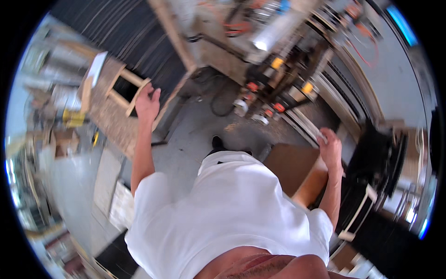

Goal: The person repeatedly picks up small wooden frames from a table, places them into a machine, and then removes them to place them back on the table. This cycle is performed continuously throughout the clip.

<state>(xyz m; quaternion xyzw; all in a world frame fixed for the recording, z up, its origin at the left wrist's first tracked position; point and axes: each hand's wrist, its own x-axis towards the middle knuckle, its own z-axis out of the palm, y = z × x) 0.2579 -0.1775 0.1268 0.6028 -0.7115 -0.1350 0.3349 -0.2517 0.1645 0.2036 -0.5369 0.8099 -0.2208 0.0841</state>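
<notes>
My left hand [147, 103] is stretched out at the left, beside the end bar of a small rectangular frame of pale wood [113, 88]. Its thumb stands apart from the bent fingers, which overlap the bar; whether they touch it is blurred. Black shows inside the frame, which is over a particle board bench top [106, 111]. Out at the right, my right hand [331, 149] is curled with its fingertips together. Something small and pale seems to be at those fingertips, too blurred to name. Below this hand is a brown cardboard box [290, 167].
A ribbed black sheet [134, 35] covers the bench surface at the far left. Power tools with orange and yellow parts [278, 95] crowd the far middle, near metal rails [302, 125]. A black cable [218, 109] loops over the grey floor [186, 135]. Black items [371, 149] stand at the right.
</notes>
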